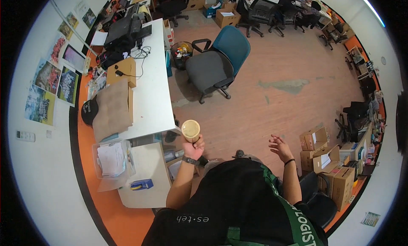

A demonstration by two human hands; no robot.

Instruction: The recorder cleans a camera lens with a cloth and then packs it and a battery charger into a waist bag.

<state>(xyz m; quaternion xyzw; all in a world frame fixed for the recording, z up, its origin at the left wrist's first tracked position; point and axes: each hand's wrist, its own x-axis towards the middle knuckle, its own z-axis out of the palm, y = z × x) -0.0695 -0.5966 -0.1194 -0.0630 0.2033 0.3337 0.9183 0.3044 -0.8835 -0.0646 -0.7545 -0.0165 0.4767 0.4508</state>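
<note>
My left hand is closed round a pale yellow, cup-like thing. Its round top with a lighter rim faces up; whether it is a cup, a jar or a roll I cannot tell. It is held just off the front right corner of the white desk, apart from it. On the other side of my body, my right hand hangs in the air over the floor. Its fingers are apart and slightly bent, with nothing in them.
A lower side table bears a blue tape dispenser and a clear bin of papers. Cardboard and a black cap lie on the desk. An office chair stands ahead; cartons are stacked right. People sit far back.
</note>
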